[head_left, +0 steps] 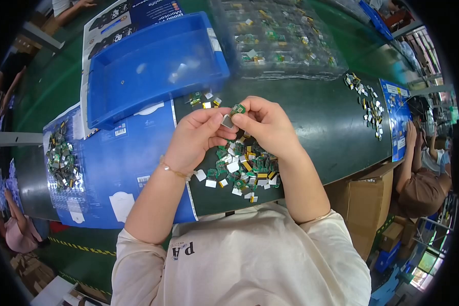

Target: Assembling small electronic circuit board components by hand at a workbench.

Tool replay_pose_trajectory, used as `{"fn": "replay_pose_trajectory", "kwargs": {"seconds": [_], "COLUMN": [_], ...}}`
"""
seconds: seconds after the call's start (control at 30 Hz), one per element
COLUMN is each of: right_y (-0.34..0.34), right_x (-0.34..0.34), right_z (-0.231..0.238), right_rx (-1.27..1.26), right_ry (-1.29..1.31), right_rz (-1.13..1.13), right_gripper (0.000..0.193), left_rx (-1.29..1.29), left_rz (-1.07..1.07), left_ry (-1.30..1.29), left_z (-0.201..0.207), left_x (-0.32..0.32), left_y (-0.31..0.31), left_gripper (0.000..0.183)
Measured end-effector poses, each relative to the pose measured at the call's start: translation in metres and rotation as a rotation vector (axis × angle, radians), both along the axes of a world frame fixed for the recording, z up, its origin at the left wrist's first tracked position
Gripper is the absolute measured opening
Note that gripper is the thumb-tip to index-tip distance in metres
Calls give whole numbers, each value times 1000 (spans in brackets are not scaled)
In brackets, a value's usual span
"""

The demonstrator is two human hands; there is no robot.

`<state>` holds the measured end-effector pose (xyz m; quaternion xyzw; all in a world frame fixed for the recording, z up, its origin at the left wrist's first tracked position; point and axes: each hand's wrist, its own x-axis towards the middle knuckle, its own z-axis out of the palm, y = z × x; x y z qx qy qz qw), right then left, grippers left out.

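Shirt (260,255) cropped; fingers (247,124) partly hide circuit board (237,109).

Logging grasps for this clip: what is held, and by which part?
Left hand: a flat silver piece, by its left side; right hand: a small green board, by its lower right edge.

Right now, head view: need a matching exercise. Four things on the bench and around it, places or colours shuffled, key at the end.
Things
1. Blue bin
2. Small green board
3. Cardboard box
4. Pile of loose small parts

Places or colours
A. On the dark tabletop, below both hands in the picture
B. Brown, beside the tabletop's near edge, toward the right
C. At the fingertips of the right hand
D. Beyond the left hand, toward the upper left

Pairs: 1-D, 2-C, 3-B, 4-A
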<state>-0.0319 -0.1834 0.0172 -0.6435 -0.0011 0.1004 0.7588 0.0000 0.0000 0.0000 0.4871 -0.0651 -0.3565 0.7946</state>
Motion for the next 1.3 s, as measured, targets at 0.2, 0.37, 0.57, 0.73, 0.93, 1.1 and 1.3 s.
{"fn": "replay_pose_trajectory", "kwargs": {"seconds": [0.2, 0.37, 0.57, 0.73, 0.93, 1.1, 1.3], "right_y": [8, 6, 9, 10, 11, 11, 11], "right_x": [-3, -1, -1, -1, -1, -1, -1], "right_z": [-2, 1, 0, 0, 1, 0, 3], "right_rx": [-128, -186, -196, -247, -295, -317, -370], "right_ry": [-50, -15, -35, -96, -152, -164, -181], "right_rz": [-87, -78, -102, -129, -149, -155, -168], "right_gripper": [8, 8, 10, 10, 10, 9, 10], "left_rx": [-4, -7, -21, -26, -37, -38, -28], "left_rz": [50, 51, 59, 61, 71, 67, 72], "left_ry": [47, 31, 29, 28, 36, 34, 40], "left_z": [1, 1, -1, 0, -1, -2, -3], "left_x": [-4, -2, -2, -1, -2, -2, -2], "left_y": [4, 3, 3, 3, 2, 2, 2], "left_gripper": [28, 27, 26, 26, 26, 26, 25]}}
